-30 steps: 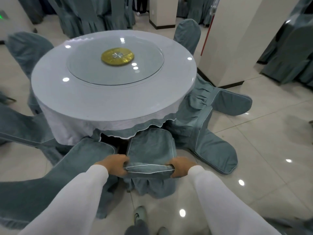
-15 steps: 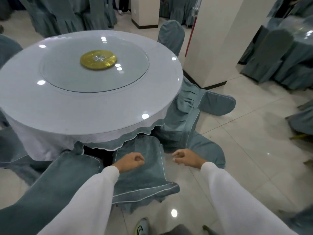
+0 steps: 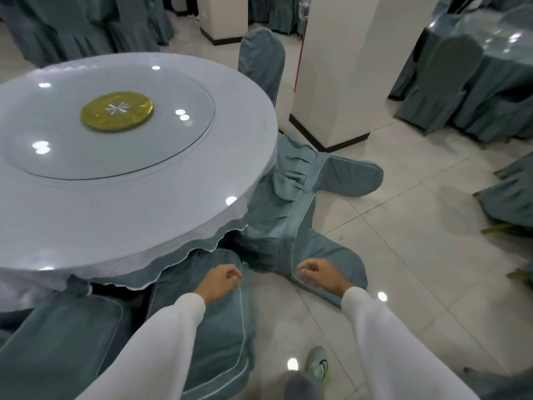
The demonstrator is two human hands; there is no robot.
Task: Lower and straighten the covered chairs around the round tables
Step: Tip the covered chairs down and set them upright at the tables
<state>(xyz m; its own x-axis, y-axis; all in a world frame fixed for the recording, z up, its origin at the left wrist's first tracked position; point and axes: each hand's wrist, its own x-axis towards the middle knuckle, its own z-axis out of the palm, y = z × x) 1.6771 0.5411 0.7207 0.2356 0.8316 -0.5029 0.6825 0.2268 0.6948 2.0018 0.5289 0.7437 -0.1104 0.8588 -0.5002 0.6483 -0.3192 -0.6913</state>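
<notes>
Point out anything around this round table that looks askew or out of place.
Two grey-green covered chairs right of the white round table lean tipped against its edge, their backs splayed out low over the pale tiled floor. The upright covered chair behind the table stands straight by contrast. Nothing looks spilled or damaged.

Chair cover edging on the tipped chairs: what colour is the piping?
White piping on grey-teal fabric, clearest in the head view on the chair cover under the left sleeve.

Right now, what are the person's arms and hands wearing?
Both arms are in long white sleeves that end at the wrists. The left hand and the right hand are bare: no gloves, rings or watch can be seen.
</notes>
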